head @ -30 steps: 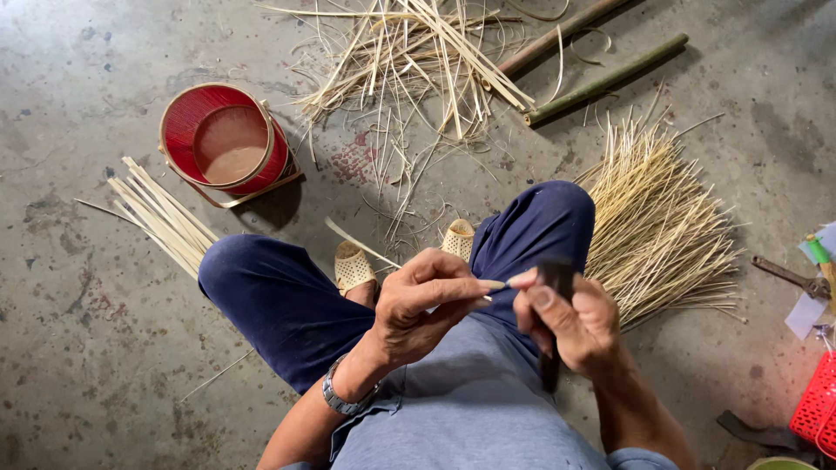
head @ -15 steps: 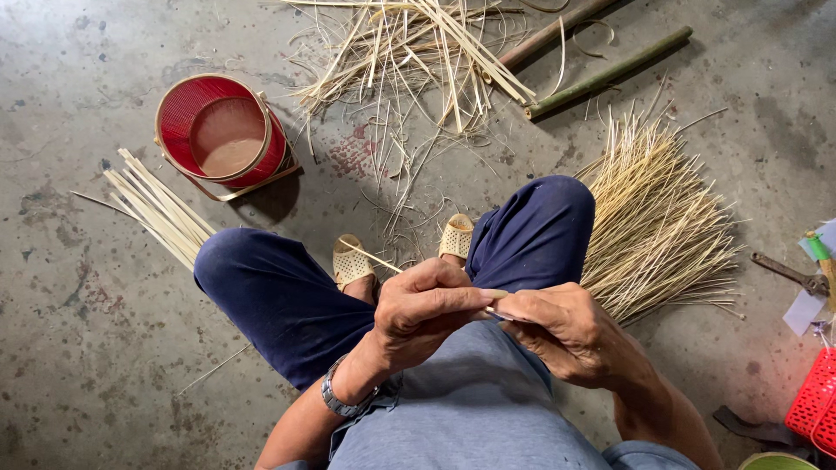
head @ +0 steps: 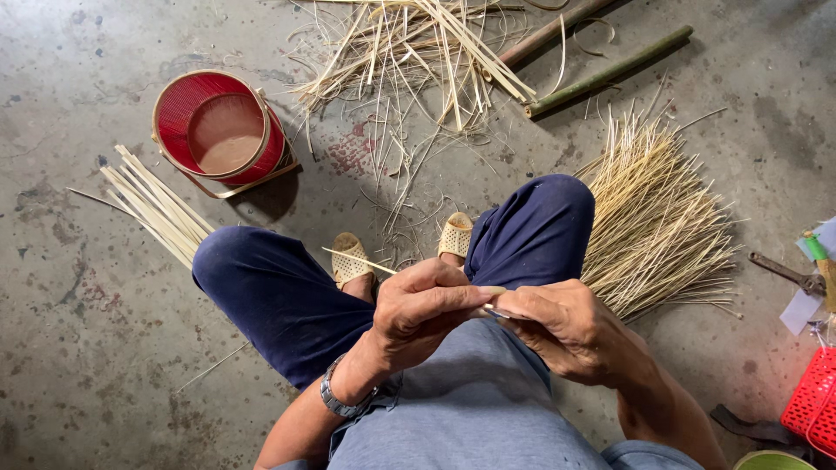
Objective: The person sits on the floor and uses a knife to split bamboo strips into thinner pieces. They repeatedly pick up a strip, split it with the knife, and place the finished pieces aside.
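I sit cross-legged on a concrete floor with both hands together over my lap. My left hand point(head: 427, 305) pinches a thin pale bamboo sliver point(head: 361, 260), which sticks out to the left over my sandal. My right hand point(head: 566, 326) is curled into a fist against the left fingertips. Only a small shiny blade tip point(head: 494, 312) shows between the two hands; the rest of the knife is hidden in the fist. A metal watch is on my left wrist.
A red round container point(head: 222, 130) stands at the left, beside a bundle of flat slats point(head: 157, 209). Thin sticks fan out point(head: 662, 218) right of my knee. Shavings point(head: 418, 52) and green poles point(head: 610, 70) lie ahead. A red basket point(head: 814, 400) and a hand tool point(head: 788, 271) sit at the right.
My right hand has turned and closed, so the dark knife handle seen a second ago is now hidden. Both hands have drawn together on the sliver.
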